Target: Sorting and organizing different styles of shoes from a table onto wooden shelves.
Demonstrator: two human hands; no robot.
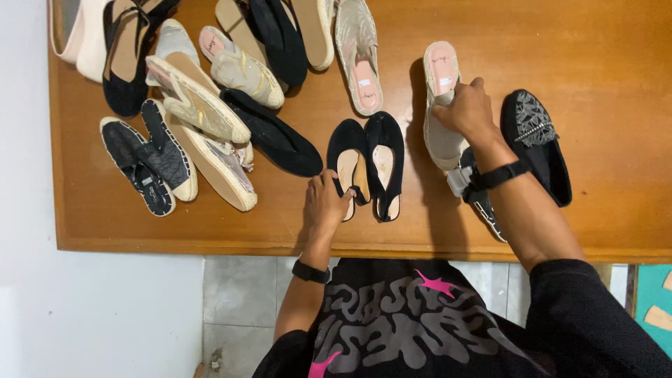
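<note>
My left hand (pixel 324 203) rests on the heel of the left shoe of a black slingback pair (pixel 369 150) lying side by side near the table's front edge. My right hand (pixel 467 110) grips a pale pink-lined espadrille slipper (pixel 439 77) at its middle, pressing it on the table. Beside my right wrist lies a black flat with a silver beaded toe (pixel 535 140). Another dark shoe (pixel 483 203) sits partly hidden under my right forearm.
A wooden table (pixel 602 63) carries a heap of several shoes at the left: black espadrilles (pixel 143 161), beige wedges (pixel 199 105), a black flat (pixel 273 140), a silver mule (pixel 357 56). A white wall is on the left, tiled floor below.
</note>
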